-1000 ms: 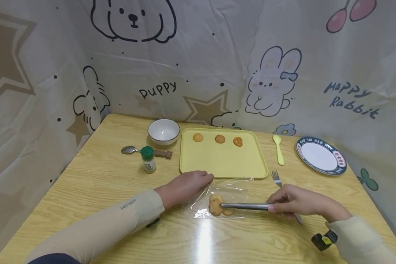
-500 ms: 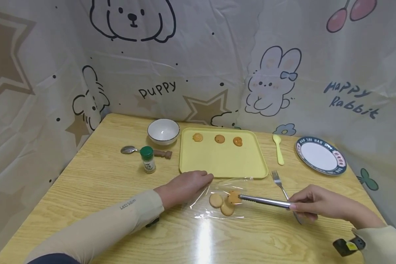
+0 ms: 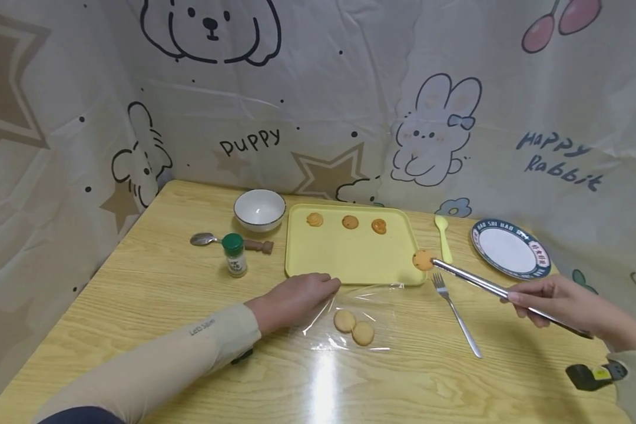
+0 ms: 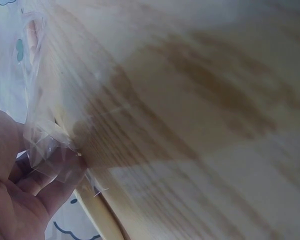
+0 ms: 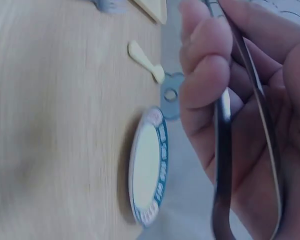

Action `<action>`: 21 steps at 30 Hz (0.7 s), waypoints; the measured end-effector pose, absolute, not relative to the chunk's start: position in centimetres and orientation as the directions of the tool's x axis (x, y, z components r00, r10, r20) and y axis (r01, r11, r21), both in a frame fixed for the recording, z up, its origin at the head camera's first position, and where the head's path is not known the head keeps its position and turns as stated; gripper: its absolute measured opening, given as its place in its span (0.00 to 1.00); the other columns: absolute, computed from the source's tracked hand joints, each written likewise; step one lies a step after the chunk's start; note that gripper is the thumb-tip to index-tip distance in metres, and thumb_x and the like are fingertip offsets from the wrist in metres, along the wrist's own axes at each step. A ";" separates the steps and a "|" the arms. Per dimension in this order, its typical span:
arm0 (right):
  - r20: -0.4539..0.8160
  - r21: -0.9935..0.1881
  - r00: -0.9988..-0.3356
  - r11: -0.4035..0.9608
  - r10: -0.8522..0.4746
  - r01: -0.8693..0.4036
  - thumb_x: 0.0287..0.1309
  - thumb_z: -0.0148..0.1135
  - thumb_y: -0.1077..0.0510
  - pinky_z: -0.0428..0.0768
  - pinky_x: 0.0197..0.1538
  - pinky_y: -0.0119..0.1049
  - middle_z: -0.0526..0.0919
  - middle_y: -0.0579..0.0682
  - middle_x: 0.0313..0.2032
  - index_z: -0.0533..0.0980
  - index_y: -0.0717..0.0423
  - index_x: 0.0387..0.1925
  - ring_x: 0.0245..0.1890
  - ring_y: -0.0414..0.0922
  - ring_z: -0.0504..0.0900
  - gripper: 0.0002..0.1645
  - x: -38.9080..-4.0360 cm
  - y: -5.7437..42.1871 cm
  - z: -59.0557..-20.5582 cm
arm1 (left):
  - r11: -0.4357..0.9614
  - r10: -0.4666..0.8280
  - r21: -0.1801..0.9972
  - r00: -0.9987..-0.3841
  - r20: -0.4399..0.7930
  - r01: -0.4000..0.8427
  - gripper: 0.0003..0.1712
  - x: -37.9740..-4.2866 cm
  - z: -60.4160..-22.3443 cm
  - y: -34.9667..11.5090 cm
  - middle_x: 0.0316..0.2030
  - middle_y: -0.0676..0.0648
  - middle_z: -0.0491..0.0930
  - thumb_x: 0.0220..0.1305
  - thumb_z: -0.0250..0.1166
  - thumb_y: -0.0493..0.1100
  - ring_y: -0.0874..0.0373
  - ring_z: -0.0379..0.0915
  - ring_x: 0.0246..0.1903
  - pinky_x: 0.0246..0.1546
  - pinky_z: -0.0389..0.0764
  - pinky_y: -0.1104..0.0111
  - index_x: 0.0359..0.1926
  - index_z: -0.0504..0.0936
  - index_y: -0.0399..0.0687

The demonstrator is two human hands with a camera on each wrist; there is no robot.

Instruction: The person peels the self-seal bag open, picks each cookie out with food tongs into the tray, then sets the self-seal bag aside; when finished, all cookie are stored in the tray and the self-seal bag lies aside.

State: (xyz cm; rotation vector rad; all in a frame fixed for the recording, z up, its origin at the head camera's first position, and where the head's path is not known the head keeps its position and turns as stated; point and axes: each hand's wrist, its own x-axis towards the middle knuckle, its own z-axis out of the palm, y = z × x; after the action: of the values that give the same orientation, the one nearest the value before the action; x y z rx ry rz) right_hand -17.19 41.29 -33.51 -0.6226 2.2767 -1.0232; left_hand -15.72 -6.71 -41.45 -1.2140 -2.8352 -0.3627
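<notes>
In the head view my left hand [image 3: 295, 299] holds the open end of a clear plastic bag [image 3: 378, 303], its fingers curled at the film in the left wrist view. Two round pale cookies [image 3: 363, 334] lie inside the bag, side by side. My right hand [image 3: 564, 305] grips metal tongs [image 3: 474, 281], whose two arms run through the palm in the right wrist view. At the tongs' tips is a speckled round cookie [image 3: 421, 260], over the right front corner of the yellow tray [image 3: 350, 259].
Three small cookies line the tray's far side. A fork [image 3: 461, 321] lies right of the bag, with a yellow spoon [image 3: 443, 238] and a rimmed plate [image 3: 509, 250] beyond. Leftward stand a white bowl [image 3: 259, 210], a green-capped shaker [image 3: 235, 256] and a brown-handled spoon [image 3: 204, 239].
The tongs have carried the speckled cookie from the bag, right and away, to the tray's corner. Two cookies are left in the bag. My left hand has stayed in place.
</notes>
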 end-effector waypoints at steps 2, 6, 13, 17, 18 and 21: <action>-0.323 -0.746 -0.755 0.645 -0.571 -0.169 0.73 0.47 0.57 0.70 0.21 0.39 0.78 0.50 0.25 0.78 0.62 0.44 0.18 0.47 0.71 0.16 -18.3 40.0 -33.5 | 0.670 0.708 0.197 -0.695 0.121 0.716 0.06 -15.7 -41.5 -6.7 0.31 0.54 0.75 0.74 0.48 0.39 0.63 0.74 0.30 0.29 0.76 0.72 0.42 0.72 0.52; -0.371 -0.698 -0.766 0.702 -0.526 -0.144 0.70 0.52 0.49 0.73 0.23 0.36 0.79 0.58 0.27 0.80 0.62 0.44 0.18 0.40 0.73 0.20 -20.9 35.9 -34.2 | 0.667 0.712 0.189 -0.692 0.122 0.720 0.05 -15.8 -41.5 -6.5 0.30 0.54 0.75 0.74 0.49 0.39 0.64 0.73 0.29 0.28 0.76 0.73 0.42 0.72 0.52; -0.396 -0.683 -0.726 0.709 -0.563 -0.177 0.68 0.54 0.44 0.78 0.25 0.39 0.81 0.62 0.26 0.81 0.60 0.42 0.18 0.38 0.74 0.23 -25.2 28.1 -36.0 | 0.660 0.722 0.169 -0.680 0.123 0.732 0.05 -15.9 -41.6 -6.6 0.32 0.53 0.77 0.73 0.51 0.38 0.63 0.75 0.31 0.29 0.77 0.72 0.43 0.72 0.52; -0.396 -0.699 -0.689 0.686 -0.607 -0.202 0.67 0.55 0.45 0.78 0.25 0.40 0.81 0.64 0.28 0.82 0.62 0.40 0.18 0.38 0.73 0.23 -26.4 24.7 -36.5 | 0.659 0.725 0.169 -0.679 0.116 0.732 0.06 -15.9 -41.4 -6.6 0.33 0.53 0.77 0.73 0.51 0.37 0.62 0.77 0.32 0.32 0.79 0.71 0.44 0.72 0.52; -0.398 -0.701 -0.682 0.683 -0.614 -0.206 0.67 0.55 0.45 0.78 0.25 0.39 0.81 0.64 0.28 0.82 0.62 0.39 0.18 0.38 0.73 0.23 -26.6 24.0 -36.6 | 0.658 0.726 0.171 -0.678 0.115 0.733 0.06 -15.9 -41.4 -6.6 0.34 0.53 0.77 0.72 0.51 0.37 0.62 0.77 0.33 0.32 0.79 0.72 0.44 0.72 0.52; -0.402 -0.700 -0.662 0.678 -0.633 -0.224 0.68 0.55 0.46 0.76 0.24 0.37 0.80 0.61 0.26 0.81 0.62 0.37 0.17 0.38 0.72 0.22 -26.9 22.6 -37.0 | 0.656 0.729 0.175 -0.676 0.109 0.735 0.06 -15.9 -41.2 -6.7 0.34 0.53 0.77 0.72 0.52 0.37 0.61 0.76 0.33 0.32 0.78 0.72 0.44 0.72 0.52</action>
State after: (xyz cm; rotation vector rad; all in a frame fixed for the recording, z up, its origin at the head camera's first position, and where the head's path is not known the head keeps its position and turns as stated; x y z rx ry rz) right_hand -26.89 22.57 -36.95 -0.6557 2.2429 -0.8209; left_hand -15.89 -6.68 -41.24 -1.2517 -2.8314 -0.3189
